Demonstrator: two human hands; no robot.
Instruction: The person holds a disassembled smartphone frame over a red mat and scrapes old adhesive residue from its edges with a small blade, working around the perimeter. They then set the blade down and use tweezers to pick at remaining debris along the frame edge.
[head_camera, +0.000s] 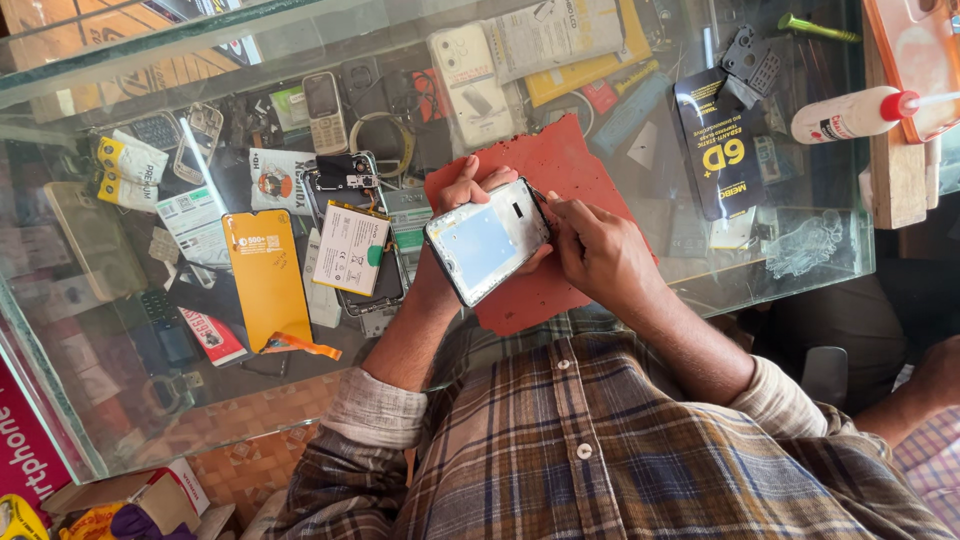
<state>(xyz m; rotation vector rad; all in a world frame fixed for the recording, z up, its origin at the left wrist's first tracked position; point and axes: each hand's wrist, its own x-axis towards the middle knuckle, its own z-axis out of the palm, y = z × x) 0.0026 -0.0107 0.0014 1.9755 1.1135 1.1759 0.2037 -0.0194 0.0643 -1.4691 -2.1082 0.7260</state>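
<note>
Left hand (470, 190) fingers wrapped behind phone frame (487, 241), mostly hidden. Right hand (597, 250) at 3 o'clock, fingers pinched shut; tool barely visible.

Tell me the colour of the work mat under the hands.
Red mat, seen clearly in the head view.

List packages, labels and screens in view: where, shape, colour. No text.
Phone frame: held in left hand, right hand at its top edge; pale blue-white rectangle.
Orange pack: flat rectangle, left on the glass counter.
Black pack: upper right, yellow print.
Battery label: white, in an opened phone.
Glue bottle: white, red cap, far right.
</note>
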